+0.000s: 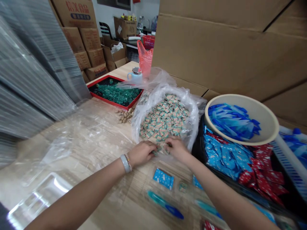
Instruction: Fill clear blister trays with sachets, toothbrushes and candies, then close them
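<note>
At the near edge of a clear plastic bag [137, 123] I have both hands close together. The bag lies open and is full of small square packets [165, 118] printed in green and pale orange. My left hand [143, 152], with a grey band on its wrist, has its fingers curled together among the nearest packets. My right hand [177, 147] is closed in a pinch just right of it. What either set of fingertips holds is too small and blurred to make out. Below them lie a blue printed sachet [163, 179], a single square packet [182, 186] and a teal-and-blue pointed piece [165, 204].
Right stands a cream basin [242, 95] of blue pieces, above blue sachets [225, 156] and red sachets [268, 175]. A red-rimmed tray [107, 101] holds green packets. Peanuts [124, 116], a mug [136, 74], clear trays [40, 198] and stacked grey trays [35, 64] are left.
</note>
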Demonstrator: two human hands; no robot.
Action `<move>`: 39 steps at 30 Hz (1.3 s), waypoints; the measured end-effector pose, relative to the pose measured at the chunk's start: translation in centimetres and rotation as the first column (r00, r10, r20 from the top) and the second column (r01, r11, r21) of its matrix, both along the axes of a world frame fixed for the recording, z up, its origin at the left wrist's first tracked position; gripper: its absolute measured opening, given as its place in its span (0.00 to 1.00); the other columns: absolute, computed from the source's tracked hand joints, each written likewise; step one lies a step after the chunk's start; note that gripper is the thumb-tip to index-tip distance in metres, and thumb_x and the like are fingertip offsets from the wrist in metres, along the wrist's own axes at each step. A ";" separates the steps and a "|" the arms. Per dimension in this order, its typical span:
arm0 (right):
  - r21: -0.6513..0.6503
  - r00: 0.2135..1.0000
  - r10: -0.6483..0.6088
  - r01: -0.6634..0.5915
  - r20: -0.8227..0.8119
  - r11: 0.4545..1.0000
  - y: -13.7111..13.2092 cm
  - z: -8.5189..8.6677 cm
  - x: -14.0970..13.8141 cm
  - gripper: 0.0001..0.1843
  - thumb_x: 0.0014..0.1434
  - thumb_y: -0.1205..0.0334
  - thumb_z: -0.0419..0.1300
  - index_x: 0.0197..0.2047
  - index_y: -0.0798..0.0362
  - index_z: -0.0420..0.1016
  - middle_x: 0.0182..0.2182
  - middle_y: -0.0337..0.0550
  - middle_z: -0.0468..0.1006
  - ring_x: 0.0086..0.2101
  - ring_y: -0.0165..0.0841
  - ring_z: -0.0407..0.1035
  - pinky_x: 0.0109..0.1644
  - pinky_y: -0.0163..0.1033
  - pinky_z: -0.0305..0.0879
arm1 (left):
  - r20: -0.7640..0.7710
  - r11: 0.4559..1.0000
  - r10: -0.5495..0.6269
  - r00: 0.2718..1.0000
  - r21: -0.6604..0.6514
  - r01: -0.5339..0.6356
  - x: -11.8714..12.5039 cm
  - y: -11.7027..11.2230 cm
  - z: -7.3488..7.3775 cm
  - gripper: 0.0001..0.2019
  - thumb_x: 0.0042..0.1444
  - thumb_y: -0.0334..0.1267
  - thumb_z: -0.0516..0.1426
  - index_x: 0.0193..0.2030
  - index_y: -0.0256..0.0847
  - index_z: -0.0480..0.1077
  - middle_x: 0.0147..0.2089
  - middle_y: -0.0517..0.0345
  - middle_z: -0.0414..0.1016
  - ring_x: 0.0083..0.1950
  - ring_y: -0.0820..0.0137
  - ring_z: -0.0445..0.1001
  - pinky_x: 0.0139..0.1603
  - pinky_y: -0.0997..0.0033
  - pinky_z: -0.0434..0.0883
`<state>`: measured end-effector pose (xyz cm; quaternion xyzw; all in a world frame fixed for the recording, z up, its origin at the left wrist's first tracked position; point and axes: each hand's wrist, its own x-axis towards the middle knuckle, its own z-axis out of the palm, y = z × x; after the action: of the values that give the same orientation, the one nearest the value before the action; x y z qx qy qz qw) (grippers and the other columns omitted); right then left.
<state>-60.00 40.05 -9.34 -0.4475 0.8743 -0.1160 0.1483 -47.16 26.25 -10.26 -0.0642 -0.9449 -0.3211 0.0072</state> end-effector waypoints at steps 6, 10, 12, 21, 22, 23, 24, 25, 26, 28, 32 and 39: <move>0.123 0.964 -0.114 0.086 0.242 0.989 -2.1 0.2 -1.0 0.08 0.52 0.63 0.53 0.26 0.56 0.70 0.20 0.35 0.68 0.22 0.26 0.61 0.26 0.30 0.54 | -0.039 0.999 0.025 0.999 0.032 -0.024 0.5 0.0 0.0 0.08 0.53 0.33 0.52 0.41 0.38 0.66 0.48 0.52 0.67 0.49 0.70 0.65 0.51 0.73 0.61; 0.184 0.974 -0.127 0.092 0.189 0.979 -3.2 -0.2 -0.6 0.09 0.48 0.63 0.57 0.19 0.56 0.69 0.16 0.36 0.66 0.21 0.26 0.59 0.24 0.31 0.50 | 0.003 1.000 0.023 1.000 0.007 -0.023 0.7 0.2 0.1 0.09 0.52 0.33 0.52 0.41 0.38 0.66 0.46 0.53 0.68 0.48 0.69 0.66 0.50 0.71 0.62; 0.182 0.979 -0.126 0.096 0.160 0.978 -3.3 -0.4 -0.4 0.07 0.48 0.63 0.57 0.21 0.56 0.70 0.19 0.37 0.69 0.22 0.27 0.60 0.25 0.31 0.49 | 0.011 1.000 0.024 1.000 0.006 -0.024 0.7 0.3 0.0 0.09 0.52 0.32 0.52 0.41 0.37 0.66 0.47 0.52 0.68 0.48 0.69 0.66 0.51 0.71 0.62; 0.073 0.989 -0.013 0.002 0.147 0.997 -2.4 -0.3 0.2 0.06 0.53 0.62 0.55 0.32 0.53 0.72 0.24 0.37 0.73 0.25 0.26 0.64 0.28 0.29 0.53 | 0.035 0.999 0.016 0.999 -0.031 -0.014 0.7 0.5 0.0 0.08 0.52 0.32 0.51 0.40 0.38 0.66 0.48 0.52 0.66 0.48 0.68 0.66 0.49 0.72 0.63; 0.075 0.991 -0.023 0.014 0.130 0.997 -2.4 -0.2 0.3 0.05 0.52 0.63 0.56 0.31 0.53 0.72 0.23 0.36 0.73 0.25 0.26 0.63 0.27 0.29 0.52 | 0.035 0.999 0.012 0.999 -0.045 -0.011 0.7 0.5 0.0 0.08 0.52 0.32 0.51 0.39 0.38 0.67 0.48 0.52 0.66 0.47 0.68 0.67 0.49 0.72 0.63; 0.080 0.993 -0.037 0.028 0.112 0.996 -2.4 -0.1 0.4 0.04 0.51 0.64 0.56 0.31 0.53 0.71 0.22 0.36 0.72 0.24 0.26 0.63 0.27 0.29 0.52 | 0.035 0.998 0.009 0.999 -0.061 -0.007 0.6 0.6 0.0 0.08 0.52 0.32 0.51 0.39 0.38 0.67 0.47 0.52 0.67 0.47 0.68 0.67 0.48 0.72 0.64; 0.086 0.994 -0.051 0.043 0.096 0.995 -2.5 0.0 0.5 0.04 0.50 0.65 0.56 0.30 0.52 0.71 0.22 0.36 0.72 0.24 0.26 0.63 0.27 0.30 0.52 | 0.035 0.997 0.006 0.999 -0.076 -0.003 0.6 0.6 0.1 0.08 0.51 0.31 0.51 0.38 0.38 0.67 0.46 0.52 0.67 0.46 0.68 0.67 0.48 0.71 0.64; 0.089 0.995 -0.066 0.059 0.080 0.994 -2.5 0.1 0.6 0.04 0.50 0.66 0.56 0.29 0.52 0.71 0.22 0.37 0.73 0.25 0.27 0.64 0.27 0.30 0.51 | 0.034 0.996 0.002 0.999 -0.092 0.001 0.5 0.6 0.2 0.08 0.51 0.31 0.52 0.38 0.38 0.67 0.45 0.52 0.68 0.46 0.68 0.67 0.47 0.71 0.64; 0.092 0.994 -0.086 0.080 0.068 0.993 -2.6 0.1 0.7 0.04 0.50 0.67 0.55 0.29 0.53 0.71 0.23 0.38 0.73 0.26 0.27 0.64 0.27 0.30 0.52 | 0.033 0.994 -0.004 0.999 -0.106 0.007 0.5 0.6 0.3 0.07 0.50 0.31 0.52 0.37 0.37 0.67 0.44 0.52 0.69 0.45 0.67 0.67 0.47 0.71 0.64; 0.100 0.989 -0.142 0.136 0.051 0.986 -2.7 0.1 0.8 0.06 0.51 0.67 0.53 0.28 0.53 0.71 0.25 0.41 0.74 0.27 0.29 0.65 0.28 0.31 0.52 | 0.024 0.992 -0.020 0.999 -0.125 0.023 0.4 0.6 0.4 0.07 0.50 0.30 0.53 0.37 0.37 0.68 0.43 0.52 0.70 0.46 0.66 0.67 0.48 0.70 0.64; 0.143 0.969 -0.232 0.219 0.082 0.965 -2.8 -0.4 0.7 0.09 0.52 0.66 0.51 0.28 0.55 0.72 0.27 0.41 0.75 0.27 0.28 0.66 0.26 0.30 0.54 | -0.005 0.988 -0.056 0.998 -0.141 0.055 0.3 0.5 0.6 0.07 0.50 0.31 0.53 0.36 0.37 0.68 0.45 0.52 0.69 0.49 0.65 0.65 0.50 0.69 0.62; 0.238 0.967 -0.251 0.233 0.046 0.943 -2.8 -0.2 0.9 0.07 0.49 0.60 0.56 0.28 0.53 0.74 0.27 0.45 0.75 0.29 0.34 0.67 0.27 0.34 0.55 | 0.013 0.990 -0.035 0.999 -0.135 0.036 0.4 0.6 0.7 0.06 0.49 0.31 0.53 0.35 0.37 0.67 0.41 0.53 0.70 0.45 0.66 0.67 0.47 0.70 0.63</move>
<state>-59.11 37.25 -9.57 -0.3117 0.9238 -0.0480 0.2170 -46.74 26.89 -9.59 -0.0798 -0.9632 -0.2566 -0.0077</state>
